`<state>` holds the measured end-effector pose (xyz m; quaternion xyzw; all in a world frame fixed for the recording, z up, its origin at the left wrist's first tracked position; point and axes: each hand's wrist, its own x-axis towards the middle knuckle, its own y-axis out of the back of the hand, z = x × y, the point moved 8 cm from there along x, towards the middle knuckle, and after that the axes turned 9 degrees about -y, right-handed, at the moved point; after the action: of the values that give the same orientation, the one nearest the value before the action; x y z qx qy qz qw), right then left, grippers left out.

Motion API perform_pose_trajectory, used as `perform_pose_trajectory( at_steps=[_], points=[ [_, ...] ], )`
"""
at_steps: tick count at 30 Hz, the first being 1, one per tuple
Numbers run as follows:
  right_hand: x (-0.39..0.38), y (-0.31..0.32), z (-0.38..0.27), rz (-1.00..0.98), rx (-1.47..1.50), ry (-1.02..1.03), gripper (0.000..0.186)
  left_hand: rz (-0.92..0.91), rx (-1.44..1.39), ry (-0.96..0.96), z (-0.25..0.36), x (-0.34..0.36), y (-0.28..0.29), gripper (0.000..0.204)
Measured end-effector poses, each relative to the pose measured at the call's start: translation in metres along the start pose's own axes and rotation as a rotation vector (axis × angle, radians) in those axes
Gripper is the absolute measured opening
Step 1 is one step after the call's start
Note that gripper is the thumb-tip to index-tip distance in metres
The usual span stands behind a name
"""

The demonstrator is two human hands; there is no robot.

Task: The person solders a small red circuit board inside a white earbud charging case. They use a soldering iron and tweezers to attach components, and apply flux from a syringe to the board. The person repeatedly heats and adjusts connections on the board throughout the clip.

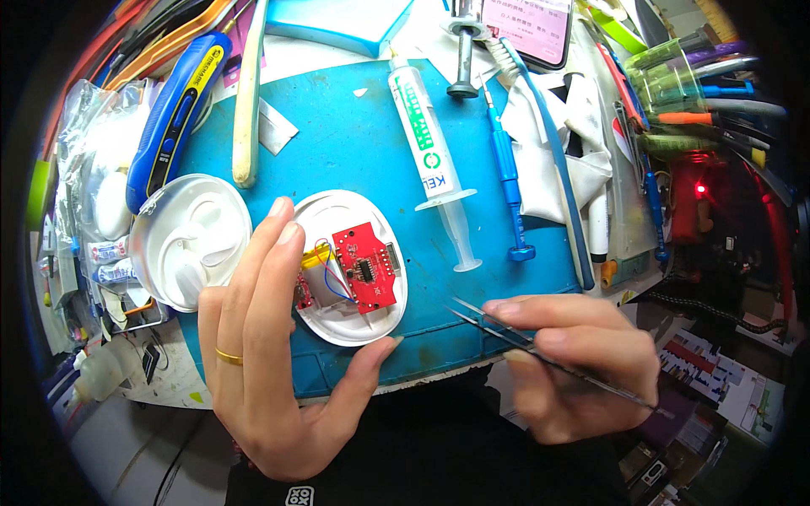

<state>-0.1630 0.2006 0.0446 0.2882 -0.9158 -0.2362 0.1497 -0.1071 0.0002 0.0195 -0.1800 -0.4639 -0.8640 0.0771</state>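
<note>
A white oval shell (384, 316) lies open on the blue mat (354, 143), with a red circuit board (365, 268), thin wires and a small silver battery inside. My left hand (270, 354) cups the shell from the left, fingers along its edge and thumb at its lower rim. My right hand (574, 367) is closed on black tweezers (498, 325), whose tips point left, just right of the shell and apart from it. A second white shell half (190, 240) lies to the left.
A large syringe (430, 156), a blue screwdriver (506, 181), a brush and a white cloth (574, 160) lie on the mat's right part. A blue utility knife (173, 118) and plastic bags sit at the left; tool holders crowd the far right.
</note>
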Motion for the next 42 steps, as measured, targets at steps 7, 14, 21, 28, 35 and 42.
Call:
perform_pose_trajectory(
  at_steps=[7,14,21,28,35,42],
  points=[
    [0.001,-0.015,0.005,0.209,0.003,0.023,0.046,-0.06,0.02,0.003,-0.002,0.0,0.0,0.091],
    [0.005,-0.015,0.004,0.188,-0.024,-0.023,0.045,-0.159,0.074,-0.01,0.001,0.003,0.004,0.094],
    [0.003,-0.014,0.006,0.221,-0.009,-0.049,0.047,-0.18,0.089,-0.024,0.0,0.004,0.003,0.094],
    [0.002,-0.015,0.007,0.197,-0.015,-0.072,0.048,-0.157,0.109,-0.029,-0.001,0.001,0.001,0.093],
    [0.004,-0.015,0.007,0.145,-0.024,-0.056,0.049,-0.157,0.103,-0.028,-0.001,0.002,0.002,0.093],
    [0.006,-0.015,0.006,0.117,-0.019,-0.059,0.05,-0.138,0.103,-0.025,-0.001,0.002,0.002,0.093]
  ],
)
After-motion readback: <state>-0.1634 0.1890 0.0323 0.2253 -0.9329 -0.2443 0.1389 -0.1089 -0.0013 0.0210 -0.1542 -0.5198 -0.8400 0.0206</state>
